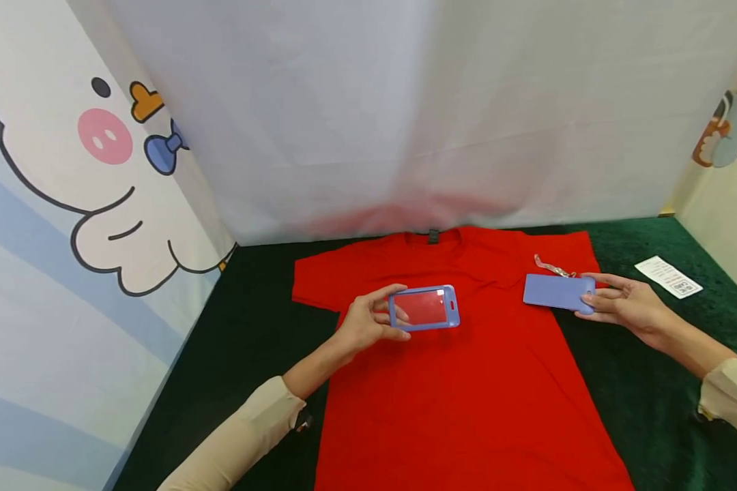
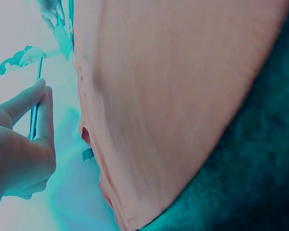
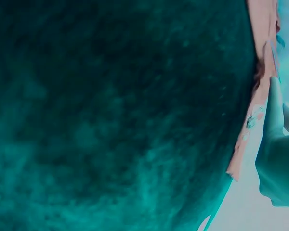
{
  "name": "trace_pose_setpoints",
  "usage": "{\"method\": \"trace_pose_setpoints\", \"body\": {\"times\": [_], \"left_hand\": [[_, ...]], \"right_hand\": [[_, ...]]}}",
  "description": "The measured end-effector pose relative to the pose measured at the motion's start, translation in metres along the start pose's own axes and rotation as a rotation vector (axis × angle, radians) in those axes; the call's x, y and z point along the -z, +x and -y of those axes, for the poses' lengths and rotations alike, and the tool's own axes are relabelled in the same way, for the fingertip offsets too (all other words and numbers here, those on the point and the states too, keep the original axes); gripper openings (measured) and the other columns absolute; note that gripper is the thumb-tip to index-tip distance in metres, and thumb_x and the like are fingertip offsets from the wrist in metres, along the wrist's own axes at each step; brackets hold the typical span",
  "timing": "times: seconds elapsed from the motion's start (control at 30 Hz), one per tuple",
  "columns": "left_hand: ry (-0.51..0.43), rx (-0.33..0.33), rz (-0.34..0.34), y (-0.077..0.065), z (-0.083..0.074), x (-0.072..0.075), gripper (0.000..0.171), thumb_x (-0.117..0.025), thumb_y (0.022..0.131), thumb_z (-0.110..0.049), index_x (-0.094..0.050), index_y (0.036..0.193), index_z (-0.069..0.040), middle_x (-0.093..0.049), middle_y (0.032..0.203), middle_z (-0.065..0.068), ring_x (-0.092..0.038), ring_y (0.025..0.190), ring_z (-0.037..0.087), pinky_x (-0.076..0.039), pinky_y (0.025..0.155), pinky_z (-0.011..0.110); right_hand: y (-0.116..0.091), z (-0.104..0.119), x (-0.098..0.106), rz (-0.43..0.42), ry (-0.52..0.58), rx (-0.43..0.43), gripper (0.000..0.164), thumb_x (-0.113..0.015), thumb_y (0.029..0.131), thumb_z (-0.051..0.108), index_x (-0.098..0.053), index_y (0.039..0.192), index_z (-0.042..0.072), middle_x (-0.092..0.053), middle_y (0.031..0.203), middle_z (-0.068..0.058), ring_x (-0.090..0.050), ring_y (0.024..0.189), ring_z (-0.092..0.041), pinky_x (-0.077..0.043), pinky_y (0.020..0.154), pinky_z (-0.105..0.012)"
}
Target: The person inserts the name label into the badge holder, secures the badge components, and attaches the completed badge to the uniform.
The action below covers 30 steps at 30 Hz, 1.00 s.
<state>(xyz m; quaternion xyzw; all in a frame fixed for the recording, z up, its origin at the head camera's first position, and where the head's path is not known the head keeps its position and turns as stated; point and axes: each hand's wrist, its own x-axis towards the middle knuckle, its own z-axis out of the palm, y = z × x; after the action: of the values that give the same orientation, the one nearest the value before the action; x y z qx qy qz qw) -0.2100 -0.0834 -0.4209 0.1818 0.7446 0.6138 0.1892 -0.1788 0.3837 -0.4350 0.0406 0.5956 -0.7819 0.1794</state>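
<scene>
My left hand (image 1: 368,317) grips a periwinkle card-holder frame (image 1: 452,307) by its left end, thumb below and index finger along the top. The red of the T-shirt (image 1: 454,395) and some fingertips show through its window. Edge-on in the left wrist view, the frame (image 2: 34,120) sits between thumb and fingers of the left hand (image 2: 24,149). Farther right, my right hand (image 1: 629,307) pinches the right end of a plain periwinkle card-holder piece (image 1: 553,290). A silvery strap with a clip (image 1: 553,268) shows along its upper edge. The right hand (image 3: 279,154) shows at the right wrist view's edge.
The red T-shirt lies spread flat on a dark green cloth (image 1: 669,409), collar toward the back. A white paper slip with a square code (image 1: 669,277) lies at the right. A pale curtain (image 1: 344,123) hangs behind, and a cartoon-printed panel (image 1: 43,225) stands at the left.
</scene>
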Motion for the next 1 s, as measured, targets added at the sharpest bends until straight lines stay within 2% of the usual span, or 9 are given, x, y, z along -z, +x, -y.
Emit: {"method": "trace_pose_setpoints", "body": {"times": [0.17, 0.27, 0.37, 0.43, 0.5, 0.57, 0.6, 0.87, 1.0], "left_hand": [[-0.012, 0.004, 0.000, 0.000, -0.001, -0.001, 0.071, -0.076, 0.086, 0.008, -0.048, 0.150, -0.006, -0.070, 0.107, 0.026, -0.077, 0.100, 0.030, -0.062, 0.088, 0.037], [-0.006, 0.010, -0.003, 0.001, -0.001, -0.002, 0.070, -0.076, 0.086, 0.007, -0.050, 0.150, -0.009, -0.070, 0.108, 0.026, -0.077, 0.100, 0.029, -0.062, 0.088, 0.037], [0.004, 0.013, -0.002, 0.003, 0.001, -0.002, 0.070, -0.076, 0.086, 0.007, -0.050, 0.149, -0.010, -0.070, 0.108, 0.026, -0.077, 0.099, 0.030, -0.061, 0.089, 0.036], [0.005, 0.014, 0.000, 0.003, 0.001, -0.002, 0.070, -0.075, 0.086, 0.008, -0.050, 0.149, -0.010, -0.070, 0.109, 0.026, -0.077, 0.100, 0.030, -0.061, 0.089, 0.036], [0.004, 0.019, 0.000, 0.003, 0.001, -0.002, 0.071, -0.075, 0.086, 0.008, -0.049, 0.150, -0.009, -0.070, 0.109, 0.026, -0.076, 0.100, 0.030, -0.061, 0.088, 0.035], [0.003, 0.024, -0.001, 0.002, 0.001, -0.002, 0.071, -0.075, 0.086, 0.008, -0.049, 0.150, -0.008, -0.070, 0.109, 0.026, -0.077, 0.099, 0.030, -0.061, 0.088, 0.034], [0.002, 0.027, -0.002, 0.002, 0.000, -0.002, 0.071, -0.076, 0.086, 0.007, -0.049, 0.150, -0.008, -0.070, 0.109, 0.026, -0.077, 0.099, 0.030, -0.061, 0.088, 0.034], [-0.017, 0.051, 0.004, 0.000, 0.002, -0.001, 0.068, -0.076, 0.088, 0.005, -0.051, 0.149, -0.011, -0.070, 0.109, 0.025, -0.077, 0.096, 0.023, -0.061, 0.091, 0.035], [-0.015, 0.046, 0.004, 0.000, 0.001, -0.001, 0.067, -0.076, 0.088, 0.004, -0.052, 0.148, -0.011, -0.070, 0.110, 0.026, -0.077, 0.096, 0.025, -0.061, 0.091, 0.036]], "right_hand": [[0.002, -0.003, 0.007, -0.033, -0.056, -0.019, 0.047, -0.059, 0.100, -0.002, -0.040, 0.140, 0.014, -0.074, 0.103, 0.010, -0.073, 0.089, -0.016, -0.063, 0.079, -0.036], [0.004, -0.003, 0.008, -0.064, -0.230, -0.020, 0.061, -0.061, 0.101, 0.002, -0.029, 0.152, -0.002, -0.072, 0.100, 0.014, -0.072, 0.086, -0.012, -0.063, 0.078, -0.034], [0.003, -0.002, 0.004, -0.110, -0.473, -0.011, 0.075, -0.061, 0.102, 0.006, -0.013, 0.153, -0.018, -0.073, 0.097, 0.014, -0.071, 0.082, -0.006, -0.063, 0.075, -0.031], [0.003, 0.001, 0.000, -0.147, -0.657, 0.003, 0.074, -0.062, 0.102, 0.010, -0.016, 0.150, -0.023, -0.076, 0.097, 0.003, -0.070, 0.079, -0.002, -0.063, 0.072, -0.029], [0.003, 0.004, -0.003, -0.182, -0.805, 0.017, 0.070, -0.062, 0.103, 0.013, -0.023, 0.147, -0.025, -0.077, 0.101, -0.015, -0.070, 0.076, -0.002, -0.062, 0.069, -0.028], [0.004, 0.007, -0.005, -0.212, -0.935, 0.026, 0.068, -0.064, 0.102, 0.017, -0.030, 0.143, -0.025, -0.072, 0.108, -0.031, -0.069, 0.074, -0.004, -0.062, 0.066, -0.028], [0.004, 0.007, -0.006, -0.222, -0.979, 0.029, 0.067, -0.064, 0.102, 0.018, -0.032, 0.142, -0.025, -0.069, 0.111, -0.035, -0.069, 0.073, -0.005, -0.061, 0.064, -0.027], [0.005, 0.007, -0.008, -0.241, -1.114, 0.034, 0.066, -0.068, 0.100, 0.025, -0.042, 0.137, -0.022, -0.067, 0.110, -0.037, -0.069, 0.067, -0.012, -0.060, 0.059, -0.025], [0.003, 0.010, -0.001, -0.247, -1.130, 0.056, 0.062, -0.068, 0.100, 0.024, -0.044, 0.136, -0.020, -0.069, 0.109, -0.035, -0.068, 0.068, -0.013, -0.060, 0.059, -0.027]]}}
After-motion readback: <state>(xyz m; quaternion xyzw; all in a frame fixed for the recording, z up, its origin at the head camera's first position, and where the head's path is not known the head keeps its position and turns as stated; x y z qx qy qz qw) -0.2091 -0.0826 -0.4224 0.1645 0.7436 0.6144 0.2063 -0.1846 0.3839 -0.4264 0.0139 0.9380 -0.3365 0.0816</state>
